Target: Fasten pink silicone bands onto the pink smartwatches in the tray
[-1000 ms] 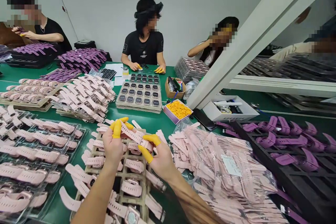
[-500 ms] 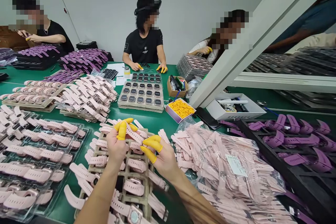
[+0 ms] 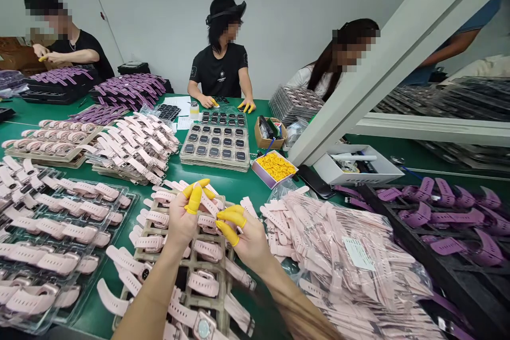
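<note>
Between my hands is a pale pink watch strap (image 3: 209, 204), slanting down to the right above the tray. My left hand (image 3: 185, 220), with yellow finger cots on its fingertips, is closed on the strap's upper end. At the lower end my right hand (image 3: 252, 239), also in yellow cots, pinches the strap between thumb and fingers. What exactly lies under the right fingertips is hidden. Beneath both hands a beige compartment tray (image 3: 194, 265) holds pink-strapped watches, among them one watch (image 3: 204, 325) showing its round back.
On the right are bagged pink straps (image 3: 338, 244) and a black tray of purple-strapped watches (image 3: 458, 218). Clear trays of pink watches (image 3: 59, 234) stand left. Ahead are a box of yellow finger cots (image 3: 274, 167), a watch-case tray (image 3: 215, 143), a slanted white post (image 3: 382, 64) and co-workers.
My left hand has moved slightly right, toward my right hand, still gripping the strap. My right hand has barely moved. The right-hand co-worker's raised hand has dropped out of sight.
</note>
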`<state>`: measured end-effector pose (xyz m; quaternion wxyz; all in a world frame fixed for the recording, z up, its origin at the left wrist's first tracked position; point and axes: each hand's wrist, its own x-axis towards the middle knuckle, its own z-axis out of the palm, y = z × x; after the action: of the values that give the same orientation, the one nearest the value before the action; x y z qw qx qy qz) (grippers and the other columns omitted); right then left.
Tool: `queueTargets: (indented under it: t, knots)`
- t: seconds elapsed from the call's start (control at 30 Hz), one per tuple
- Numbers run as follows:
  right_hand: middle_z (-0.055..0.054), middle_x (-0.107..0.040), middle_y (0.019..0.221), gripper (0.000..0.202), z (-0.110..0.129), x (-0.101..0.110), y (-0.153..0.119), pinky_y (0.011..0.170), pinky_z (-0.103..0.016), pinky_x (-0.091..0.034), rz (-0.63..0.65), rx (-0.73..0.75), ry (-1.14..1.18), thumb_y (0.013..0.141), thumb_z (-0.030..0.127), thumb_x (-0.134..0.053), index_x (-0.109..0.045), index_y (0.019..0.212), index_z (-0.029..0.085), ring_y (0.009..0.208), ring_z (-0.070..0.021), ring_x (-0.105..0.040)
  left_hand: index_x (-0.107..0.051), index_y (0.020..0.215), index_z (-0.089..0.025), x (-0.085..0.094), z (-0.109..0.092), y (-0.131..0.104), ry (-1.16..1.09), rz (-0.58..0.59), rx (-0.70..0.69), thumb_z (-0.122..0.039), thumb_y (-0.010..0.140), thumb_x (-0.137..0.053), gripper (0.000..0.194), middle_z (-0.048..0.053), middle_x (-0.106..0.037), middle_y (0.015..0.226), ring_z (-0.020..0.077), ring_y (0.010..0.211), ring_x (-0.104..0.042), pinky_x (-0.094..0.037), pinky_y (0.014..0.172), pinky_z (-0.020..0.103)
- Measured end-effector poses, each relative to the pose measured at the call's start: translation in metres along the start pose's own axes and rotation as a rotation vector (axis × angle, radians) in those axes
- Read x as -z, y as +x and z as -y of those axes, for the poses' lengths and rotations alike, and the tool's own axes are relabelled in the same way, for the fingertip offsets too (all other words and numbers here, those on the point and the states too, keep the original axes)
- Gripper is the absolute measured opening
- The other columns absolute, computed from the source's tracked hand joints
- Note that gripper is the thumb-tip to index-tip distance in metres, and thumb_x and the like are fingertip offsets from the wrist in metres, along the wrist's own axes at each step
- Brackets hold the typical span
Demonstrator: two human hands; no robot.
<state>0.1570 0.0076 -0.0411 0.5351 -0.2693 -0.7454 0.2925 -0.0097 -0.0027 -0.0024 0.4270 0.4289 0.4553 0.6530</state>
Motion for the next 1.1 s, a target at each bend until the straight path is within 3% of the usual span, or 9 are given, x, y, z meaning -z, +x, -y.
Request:
queueTargets:
  t: [0.13, 0.23, 0.4, 0.57, 0.67, 0.8, 0.9, 1.0, 1.1]
  knots:
    - [0.000, -0.067, 0.078, 0.018, -0.006, -0.002, -0.001, 0.058, -0.029, -0.054, -0.055, -0.285, 0.248, 0.097, 0.042, -0.067, -0.072, 0.097, 0.025, 0.063, -0.0156, -0.061, -0.070, 0.132, -0.020, 0.003, -0.003, -0.004, 0.189, 0.374, -0.109, -0.040, 0.089, -0.072, 0.047, 0.014, -0.073, 0.122, 0.0295, 0.113, -0.070, -0.053, 0.105, 0.045]
    - [0.004, -0.060, 0.066, 0.028, -0.012, 0.000, 0.000, 0.045, -0.026, -0.050, -0.074, -0.435, 0.469, 0.095, 0.053, -0.066, -0.065, 0.094, 0.025, 0.048, -0.0123, -0.052, -0.068, 0.134, -0.023, -0.004, -0.006, -0.007, 0.417, 0.484, -0.182, -0.021, 0.085, -0.070, 0.049, 0.013, -0.071, 0.124, 0.0294, 0.114, -0.067, -0.052, 0.106, 0.045]
    - [0.005, -0.056, 0.060, 0.032, -0.014, 0.004, 0.006, 0.047, -0.028, -0.053, -0.181, -0.451, 0.607, 0.094, 0.057, -0.067, -0.057, 0.095, 0.027, 0.047, -0.0147, -0.056, -0.069, 0.130, -0.024, -0.015, -0.007, -0.013, 0.333, 0.422, -0.144, -0.019, 0.088, -0.066, 0.043, 0.007, -0.070, 0.097, 0.0214, 0.085, -0.067, -0.058, 0.083, 0.035]
    - [-0.006, -0.070, 0.083, 0.036, -0.013, 0.006, 0.008, 0.058, -0.032, -0.059, -0.215, -0.323, 0.409, 0.098, 0.060, -0.058, -0.059, 0.109, 0.027, 0.064, -0.0207, -0.071, -0.065, 0.132, -0.021, -0.011, -0.003, -0.016, 0.053, 0.368, -0.004, -0.030, 0.087, -0.075, 0.047, 0.007, -0.068, 0.103, 0.0200, 0.092, -0.066, -0.055, 0.086, 0.031]
    - [-0.013, -0.075, 0.097, 0.049, -0.018, 0.010, 0.006, 0.069, -0.037, -0.063, -0.073, -0.282, 0.365, 0.094, 0.069, -0.056, -0.064, 0.114, 0.024, 0.080, -0.0268, -0.076, -0.066, 0.130, -0.020, -0.009, -0.001, -0.013, -0.103, 0.367, 0.043, -0.041, 0.089, -0.075, 0.047, 0.005, -0.068, 0.094, 0.0180, 0.083, -0.064, -0.054, 0.085, 0.033]
    - [-0.009, -0.077, 0.100, 0.054, -0.028, 0.006, 0.001, 0.066, -0.036, -0.064, 0.107, -0.360, 0.482, 0.090, 0.073, -0.060, -0.067, 0.114, 0.026, 0.075, -0.0237, -0.075, -0.064, 0.127, -0.021, -0.012, -0.001, -0.010, -0.165, 0.296, 0.076, -0.041, 0.084, -0.082, 0.050, 0.004, -0.069, 0.089, 0.0177, 0.082, -0.066, -0.053, 0.084, 0.032]
    - [-0.010, -0.077, 0.102, 0.056, -0.031, -0.005, 0.000, 0.074, -0.039, -0.065, 0.021, -0.370, 0.545, 0.087, 0.074, -0.063, -0.067, 0.112, 0.025, 0.083, -0.0247, -0.075, -0.064, 0.125, -0.021, -0.009, -0.002, -0.008, -0.244, 0.246, 0.065, -0.036, 0.083, -0.083, 0.048, 0.003, -0.071, 0.086, 0.0170, 0.079, -0.066, -0.054, 0.078, 0.029]
    - [-0.010, -0.077, 0.097, 0.054, -0.026, -0.010, 0.003, 0.078, -0.042, -0.064, -0.044, -0.339, 0.408, 0.088, 0.073, -0.063, -0.068, 0.108, 0.023, 0.087, -0.0266, -0.075, -0.067, 0.124, -0.022, -0.001, -0.003, -0.005, -0.287, 0.236, 0.080, -0.037, 0.083, -0.082, 0.046, 0.002, -0.071, 0.080, 0.0159, 0.068, -0.065, -0.054, 0.067, 0.027]
    - [-0.008, -0.077, 0.093, 0.041, -0.018, -0.002, 0.010, 0.075, -0.040, -0.063, -0.065, -0.314, 0.202, 0.088, 0.061, -0.072, -0.071, 0.105, 0.024, 0.090, -0.0272, -0.075, -0.077, 0.113, -0.022, 0.009, 0.002, 0.000, -0.144, 0.246, 0.130, -0.044, 0.081, -0.082, 0.039, 0.006, -0.076, 0.089, 0.0236, 0.083, -0.071, -0.059, 0.079, 0.033]
